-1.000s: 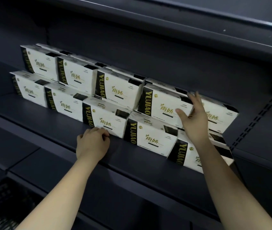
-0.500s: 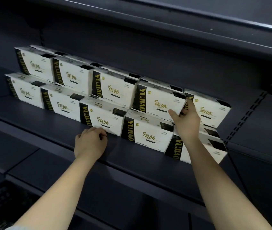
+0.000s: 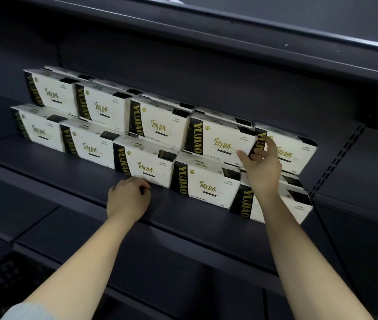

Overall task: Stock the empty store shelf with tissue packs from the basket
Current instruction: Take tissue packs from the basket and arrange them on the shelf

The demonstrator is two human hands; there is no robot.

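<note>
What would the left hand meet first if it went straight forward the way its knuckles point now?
Most likely the lower front face of the third bottom-row tissue pack. The left hand rests curled on the shelf just before it, seemingly already touching; depth is unclear.

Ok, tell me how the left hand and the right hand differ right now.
The left hand is low, curled at the bottom edge of a lower-row pack; the right hand reaches higher, to the upper row. The left fingers are tucked; the right hand's are spread across the seam between two upper packs. Both touch packs on the shelf.
</note>
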